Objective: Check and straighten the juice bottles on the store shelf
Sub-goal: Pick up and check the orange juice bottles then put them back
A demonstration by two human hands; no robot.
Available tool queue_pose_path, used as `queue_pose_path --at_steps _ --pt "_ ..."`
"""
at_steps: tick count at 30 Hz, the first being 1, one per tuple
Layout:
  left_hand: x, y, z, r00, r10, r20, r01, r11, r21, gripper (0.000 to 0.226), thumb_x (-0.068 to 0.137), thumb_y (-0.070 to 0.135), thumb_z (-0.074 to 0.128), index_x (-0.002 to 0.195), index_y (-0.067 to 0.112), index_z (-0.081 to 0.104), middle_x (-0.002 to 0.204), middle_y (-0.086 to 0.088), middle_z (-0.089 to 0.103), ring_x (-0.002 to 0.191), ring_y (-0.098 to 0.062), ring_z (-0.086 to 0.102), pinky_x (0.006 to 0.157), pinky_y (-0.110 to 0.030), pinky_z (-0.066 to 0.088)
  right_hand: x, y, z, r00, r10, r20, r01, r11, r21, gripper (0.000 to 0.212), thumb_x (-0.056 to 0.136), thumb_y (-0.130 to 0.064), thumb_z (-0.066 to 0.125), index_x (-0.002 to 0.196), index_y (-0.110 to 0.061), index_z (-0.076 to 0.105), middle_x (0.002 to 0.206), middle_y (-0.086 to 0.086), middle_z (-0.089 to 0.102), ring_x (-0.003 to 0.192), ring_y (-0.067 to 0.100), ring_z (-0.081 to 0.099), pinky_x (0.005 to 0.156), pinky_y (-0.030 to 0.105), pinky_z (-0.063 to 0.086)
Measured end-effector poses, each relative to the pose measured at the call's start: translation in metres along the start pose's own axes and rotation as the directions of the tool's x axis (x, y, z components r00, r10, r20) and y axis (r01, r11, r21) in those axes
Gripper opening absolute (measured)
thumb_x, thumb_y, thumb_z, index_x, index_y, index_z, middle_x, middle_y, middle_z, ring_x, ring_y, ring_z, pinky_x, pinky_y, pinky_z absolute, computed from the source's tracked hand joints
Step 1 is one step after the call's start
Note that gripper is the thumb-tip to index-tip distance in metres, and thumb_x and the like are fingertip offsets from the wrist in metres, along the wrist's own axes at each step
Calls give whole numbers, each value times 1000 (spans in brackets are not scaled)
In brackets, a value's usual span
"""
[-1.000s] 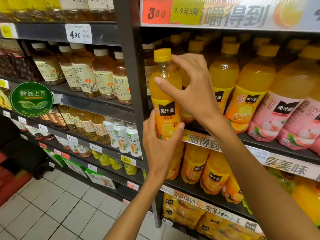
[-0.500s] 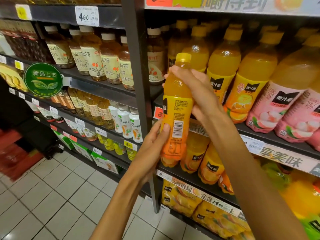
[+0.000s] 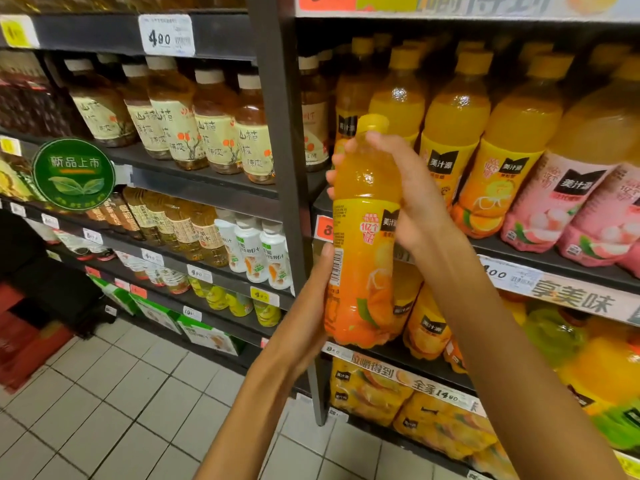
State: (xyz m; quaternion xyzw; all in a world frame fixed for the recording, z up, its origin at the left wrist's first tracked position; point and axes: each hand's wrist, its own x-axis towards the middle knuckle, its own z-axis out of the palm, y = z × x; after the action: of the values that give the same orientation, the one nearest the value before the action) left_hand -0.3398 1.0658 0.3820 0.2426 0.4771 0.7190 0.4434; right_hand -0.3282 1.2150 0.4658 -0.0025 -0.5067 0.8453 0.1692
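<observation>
Clearly "美汁源" marks the orange bottle both hands hold.

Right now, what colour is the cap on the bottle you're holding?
Yellow; the cap tops the orange juice bottle, seen in the head view.

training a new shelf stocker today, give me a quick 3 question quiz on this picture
1. True or false: the orange juice bottle stands on the shelf.
2. Which hand grips the bottle's upper part? A) left hand B) right hand
3. What colour is the cap of the held bottle?

Key: 1 false, both hands hold it in front of the shelf; 2 B, while the left hand holds the lower part; 3 yellow.
</observation>
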Motion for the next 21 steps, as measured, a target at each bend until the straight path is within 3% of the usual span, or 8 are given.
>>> queue_pose_path --at_steps 3,6,10,14,17,19,21 --pt "1 10 -3 992 94 -81 -76 977 198 57 67 76 42 105 42 69 107 0 73 100 -18 69 78 -30 57 0 2 7 990 -101 -99 76 970 -233 15 92 -24 59 91 -12 67 89 6 73 85 21 71 71 32 57" --pt "3 12 1 977 144 -155 -107 968 225 59 61 79 44 94 40 73 94 -5 75 89 -21 72 77 -36 57 0 4 10 979 -122 -166 74 961 -266 22 91 -31 62 98 -12 68 95 7 74 90 21 71 74 32 57" --pt "0 16 5 996 83 -42 -85 996 -31 73 75 72 46 110 12 68 87 -17 69 74 -29 68 67 -38 56 2 -4 9 996 -41 -74 33 994 -106 31 94 -36 54 104 -9 66 98 8 72 95 23 70 78 35 57" --pt "1 15 12 996 51 71 -41 990 -136 79 80 68 44 122 2 56 87 -22 64 74 -30 63 69 -39 53 4 -11 13 993 36 110 -46 995 84 30 88 -35 52 92 -7 64 89 9 70 84 23 69 74 35 57" --pt "4 12 9 996 81 35 -80 997 -23 76 80 69 39 118 6 61 95 -21 68 83 -31 67 77 -41 56 4 -13 12 994 -20 103 18 1000 13 24 90 -30 51 86 -8 62 80 6 68 74 20 67 68 33 56" --pt "3 14 4 991 133 -27 -129 984 123 66 75 72 38 112 26 69 105 -10 72 97 -25 69 83 -35 57 3 -15 11 996 -61 64 66 994 -85 23 91 -29 54 86 -9 63 80 5 69 76 21 68 70 35 56" --pt "1 19 2 983 175 -53 -156 954 255 63 70 76 38 106 35 70 105 -1 73 99 -17 69 81 -27 57 3 -17 9 994 -112 9 112 973 -201 22 94 -29 56 88 -9 64 84 6 70 82 22 68 76 38 56"
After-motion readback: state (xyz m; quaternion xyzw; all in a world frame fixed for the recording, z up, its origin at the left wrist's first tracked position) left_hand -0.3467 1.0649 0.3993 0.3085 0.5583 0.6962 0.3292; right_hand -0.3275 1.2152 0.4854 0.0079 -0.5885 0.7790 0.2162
